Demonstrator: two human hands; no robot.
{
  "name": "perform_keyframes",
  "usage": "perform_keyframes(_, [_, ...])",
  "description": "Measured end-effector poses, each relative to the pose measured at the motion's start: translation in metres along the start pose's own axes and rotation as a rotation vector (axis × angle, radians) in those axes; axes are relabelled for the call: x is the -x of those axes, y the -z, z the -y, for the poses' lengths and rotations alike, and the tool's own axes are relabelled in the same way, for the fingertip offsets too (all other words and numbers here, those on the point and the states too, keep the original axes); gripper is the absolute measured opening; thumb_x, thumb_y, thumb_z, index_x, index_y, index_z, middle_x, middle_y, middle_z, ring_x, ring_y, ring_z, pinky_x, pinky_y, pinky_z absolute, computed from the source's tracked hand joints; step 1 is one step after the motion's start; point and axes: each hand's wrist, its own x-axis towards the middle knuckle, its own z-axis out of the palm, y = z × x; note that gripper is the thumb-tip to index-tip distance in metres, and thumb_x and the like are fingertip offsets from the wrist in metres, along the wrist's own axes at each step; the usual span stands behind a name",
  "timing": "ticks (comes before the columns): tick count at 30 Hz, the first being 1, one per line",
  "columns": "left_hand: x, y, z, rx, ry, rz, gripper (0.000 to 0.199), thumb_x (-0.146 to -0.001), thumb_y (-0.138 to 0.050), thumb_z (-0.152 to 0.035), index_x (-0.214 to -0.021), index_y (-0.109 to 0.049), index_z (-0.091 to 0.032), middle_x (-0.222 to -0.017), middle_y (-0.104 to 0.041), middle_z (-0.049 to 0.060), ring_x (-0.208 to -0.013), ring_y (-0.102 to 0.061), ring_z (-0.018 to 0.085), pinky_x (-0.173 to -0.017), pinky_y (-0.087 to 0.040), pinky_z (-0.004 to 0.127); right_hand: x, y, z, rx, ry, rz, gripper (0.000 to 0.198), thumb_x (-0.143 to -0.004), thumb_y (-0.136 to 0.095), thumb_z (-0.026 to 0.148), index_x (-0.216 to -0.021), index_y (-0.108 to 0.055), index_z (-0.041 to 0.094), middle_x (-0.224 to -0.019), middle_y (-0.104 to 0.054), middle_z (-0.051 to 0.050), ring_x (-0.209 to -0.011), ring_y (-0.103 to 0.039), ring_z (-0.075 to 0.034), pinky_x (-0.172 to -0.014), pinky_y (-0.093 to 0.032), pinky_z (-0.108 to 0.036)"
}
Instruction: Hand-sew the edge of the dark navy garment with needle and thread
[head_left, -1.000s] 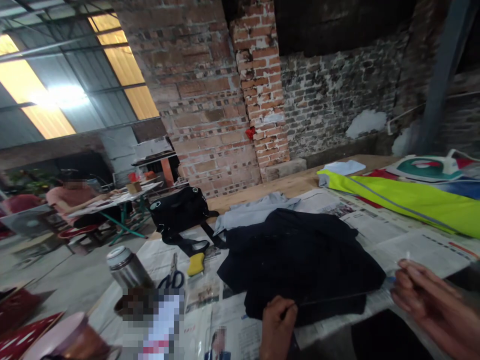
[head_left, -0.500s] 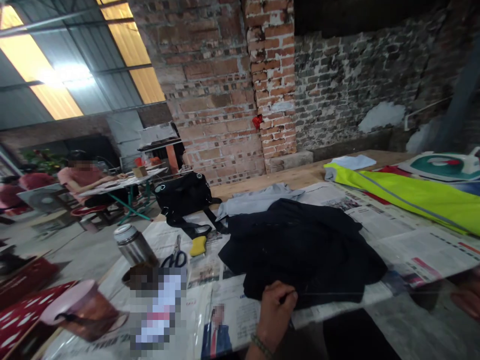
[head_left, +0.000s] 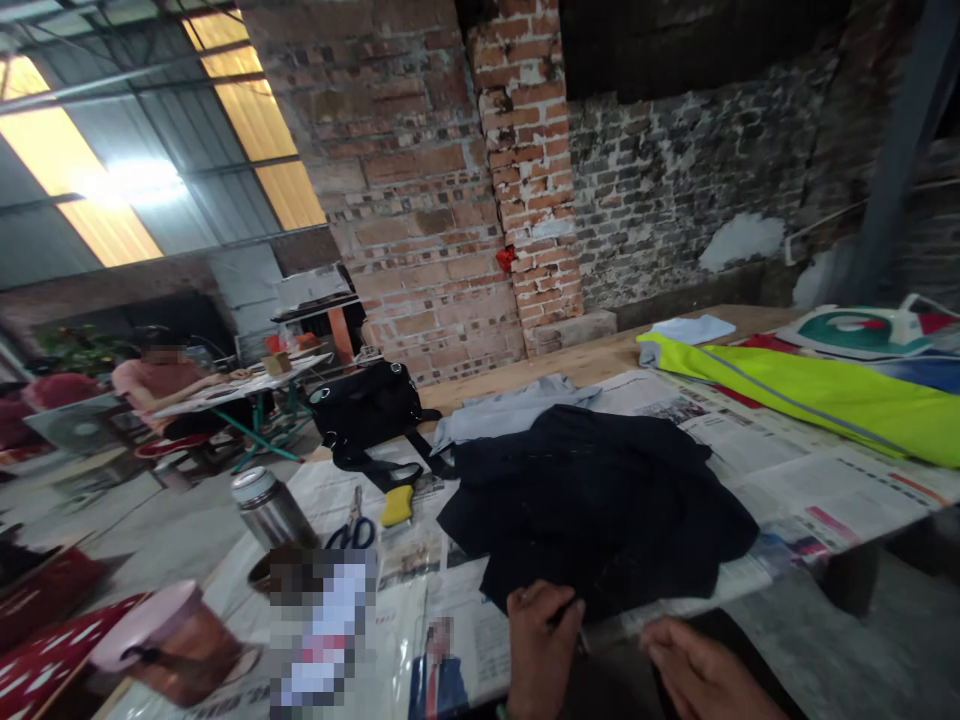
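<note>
A heap of dark navy cloth (head_left: 600, 500) lies spread on newspaper near the table's front edge. At its lower edge my left hand (head_left: 541, 645) is closed, fingertips bent against the thumb; a small dark bit shows between them, and I cannot tell what it is. To its right, just off the table edge, my right hand (head_left: 701, 665) has its fingers pressed together and pointing left. What it pinches, if anything, is too small to see. The hands are apart. Beneath the right hand is a black shape (head_left: 731, 635), partly hidden.
Scissors (head_left: 356, 532), a yellow object (head_left: 397, 506), a steel flask (head_left: 271, 510) and a black bag (head_left: 367, 405) lie to the left. Grey cloth (head_left: 510, 410) sits behind the heap. Right are a hi-vis yellow garment (head_left: 795, 395) and an iron (head_left: 862, 330). A person sits far left.
My right hand has come in from the far right edge toward my left hand. My left hand stays by the cloth's lower edge. The view has shifted slightly.
</note>
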Motion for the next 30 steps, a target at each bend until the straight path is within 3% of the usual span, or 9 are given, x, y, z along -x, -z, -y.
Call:
perform_keyframes(3, [0.002,0.001,-0.003,0.059,0.054,0.002,0.011,-0.071,-0.060,-0.022,-0.070,-0.071,-0.027,-0.070,-0.069,-0.001,-0.073,-0.060,0.021,-0.076,-0.040,0.036,-0.018,-0.019,-0.001,0.052,0.034,0.010,0.033,-0.078,-0.037,0.050,-0.071,-0.047,0.020,-0.049,-0.033,0.008,-0.040,-0.030,-0.007,-0.037,-0.023,-0.018])
perform_keyframes(8, [0.004,0.001,-0.006,0.106,0.082,0.004,0.012,-0.069,-0.062,-0.020,-0.068,-0.071,-0.026,-0.069,-0.070,0.000,-0.073,-0.059,0.020,-0.076,-0.040,0.036,-0.027,-0.026,-0.007,0.105,0.002,-0.033,0.031,-0.080,-0.032,0.046,-0.078,-0.049,0.020,-0.049,-0.035,0.008,-0.038,-0.031,-0.007,-0.036,-0.022,-0.018])
perform_keyframes(19, [0.005,0.000,-0.005,0.112,0.002,-0.019,0.011,-0.069,-0.062,-0.019,-0.066,-0.070,-0.026,-0.066,-0.070,-0.001,-0.069,-0.059,0.018,-0.074,-0.040,0.034,-0.031,-0.025,0.001,0.198,0.073,-0.059,0.030,-0.081,-0.032,0.041,-0.073,-0.051,0.019,-0.047,-0.038,0.007,-0.039,-0.035,-0.008,-0.036,-0.023,-0.018])
perform_keyframes(25, [0.007,0.003,-0.007,0.040,-0.122,0.085,0.016,-0.072,-0.060,-0.015,-0.066,-0.069,-0.026,-0.065,-0.069,-0.003,-0.066,-0.059,0.015,-0.072,-0.037,0.032,-0.047,-0.033,-0.002,0.187,0.128,-0.084,0.027,-0.081,-0.034,0.039,-0.064,-0.045,0.021,-0.048,-0.043,0.006,-0.041,-0.043,-0.009,-0.040,-0.031,-0.019])
perform_keyframes(30, [0.007,0.005,-0.008,0.006,-0.127,0.071,0.021,-0.073,-0.056,-0.010,-0.070,-0.070,-0.026,-0.073,-0.070,-0.001,-0.070,-0.061,0.016,-0.073,-0.038,0.034,-0.038,-0.024,-0.004,0.219,0.085,-0.023,0.033,-0.082,-0.031,0.038,-0.089,-0.056,0.019,-0.046,-0.052,0.003,-0.043,-0.053,-0.014,-0.047,-0.040,-0.023])
